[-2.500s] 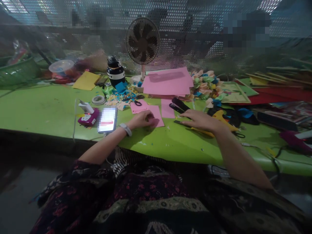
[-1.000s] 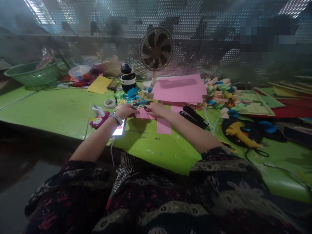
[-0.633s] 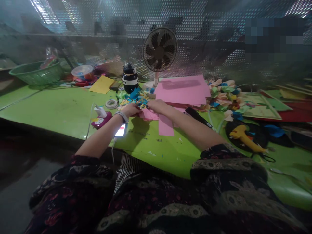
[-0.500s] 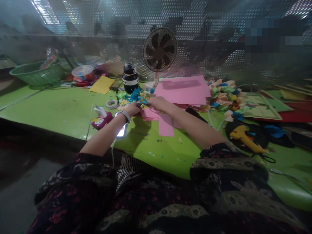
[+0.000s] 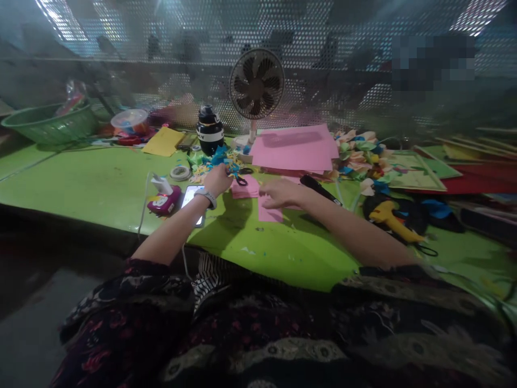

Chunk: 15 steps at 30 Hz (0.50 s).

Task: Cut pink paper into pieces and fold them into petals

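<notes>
My left hand [image 5: 218, 180], with a pale band at its wrist, is at the near edge of a heap of coloured paper scraps [image 5: 220, 156]. Its fingers are curled and partly hidden, so whatever they hold cannot be made out. Just right of them lie dark-handled scissors [image 5: 242, 181], beside a small stack of pink paper pieces [image 5: 246, 189]. My right hand [image 5: 278, 193] reaches over a pink paper strip [image 5: 270, 214], palm down, fingers stretched and slightly apart. Its fingertips appear to touch the pink paper.
Large pink sheets [image 5: 293, 148] lie beyond my right hand, before a fan [image 5: 257, 83]. A black bottle [image 5: 210, 132], tape roll [image 5: 180, 173], lit phone [image 5: 197, 220] and purple device [image 5: 163, 203] stand leftward. A black object [image 5: 319, 188] and yellow glue gun [image 5: 390, 218] lie right.
My right hand has moved back and right from the scrap heap onto the pink paper, its fingers spreading. The scissors show more clearly. My left hand stays near the scraps; the view has shifted slightly.
</notes>
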{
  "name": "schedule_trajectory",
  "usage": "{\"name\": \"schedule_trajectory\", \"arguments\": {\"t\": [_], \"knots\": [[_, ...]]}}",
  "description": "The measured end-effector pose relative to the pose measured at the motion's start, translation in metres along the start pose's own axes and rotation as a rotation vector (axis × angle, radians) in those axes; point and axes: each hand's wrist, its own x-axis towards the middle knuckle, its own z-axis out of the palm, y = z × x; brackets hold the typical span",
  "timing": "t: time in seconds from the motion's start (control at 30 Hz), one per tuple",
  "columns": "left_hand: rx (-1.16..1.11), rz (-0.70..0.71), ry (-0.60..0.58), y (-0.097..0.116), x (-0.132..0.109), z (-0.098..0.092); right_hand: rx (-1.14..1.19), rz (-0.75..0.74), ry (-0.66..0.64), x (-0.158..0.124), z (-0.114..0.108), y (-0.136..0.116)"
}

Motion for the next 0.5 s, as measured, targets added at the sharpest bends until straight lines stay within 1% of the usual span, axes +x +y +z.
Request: {"name": "schedule_trajectory", "arguments": {"t": [0.07, 0.13, 0.23, 0.33, 0.4, 0.5], "knots": [[-0.002, 0.057, 0.014, 0.007, -0.005, -0.001, -0.005, -0.020, -0.063, -0.023, 0.008, -0.005], [-0.049, 0.079, -0.005, 0.015, -0.009, 0.002, -0.024, -0.030, -0.058, -0.036, 0.018, -0.010], [-0.142, 0.099, -0.038, 0.024, -0.016, 0.009, -0.030, 0.024, 0.040, -0.036, 0.033, -0.014], [-0.255, 0.105, -0.075, 0.030, -0.024, 0.016, -0.030, 0.064, 0.145, -0.028, 0.045, -0.010], [-0.410, 0.029, -0.179, 0.032, -0.030, 0.020, 0.009, 0.094, 0.217, -0.026, 0.048, -0.004], [-0.714, -0.192, -0.449, 0.036, -0.037, 0.030, 0.124, 0.140, 0.364, -0.032, 0.050, 0.004]]}}
